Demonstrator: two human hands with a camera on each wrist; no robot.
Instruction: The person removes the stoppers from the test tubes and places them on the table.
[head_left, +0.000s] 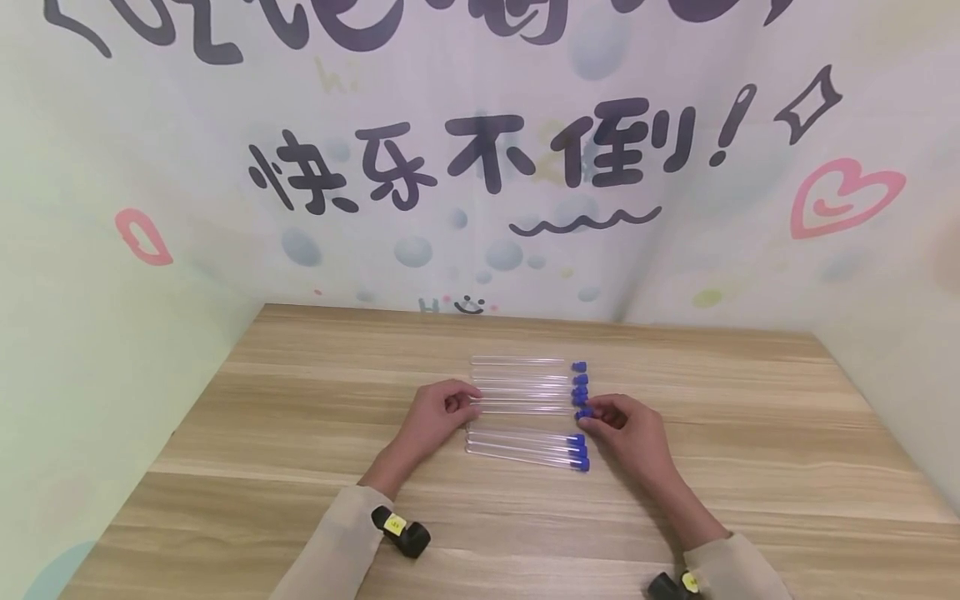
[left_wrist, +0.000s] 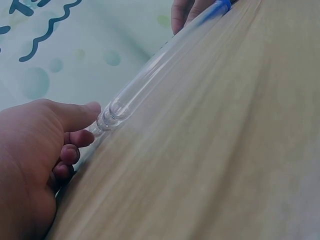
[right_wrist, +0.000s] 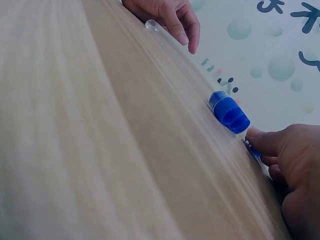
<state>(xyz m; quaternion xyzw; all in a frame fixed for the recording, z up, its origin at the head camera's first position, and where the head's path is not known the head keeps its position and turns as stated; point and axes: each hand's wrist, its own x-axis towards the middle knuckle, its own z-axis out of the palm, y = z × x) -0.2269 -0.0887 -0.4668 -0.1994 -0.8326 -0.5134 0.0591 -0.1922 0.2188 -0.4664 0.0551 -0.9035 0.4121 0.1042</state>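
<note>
Three capped tubes (head_left: 525, 448) are being shown in the head view on the near side of the uncapped tubes (head_left: 525, 387), long axes being pointed left to right across the table (head_left: 750, 433). A blue cap (head_left: 583, 413) is being pinched by the right hand (head_left: 633, 429), just beside the nearest uncapped mouth; the rounded ends are being flanked by the left hand (head_left: 438, 410), thumb and forefinger bent. Outside both hands, room is being left toward the side edges. In the left wrist view, whether a tube is being pinched cannot be told. In the right wrist view, the blue cap is being partly hidden by the thumb.
</note>
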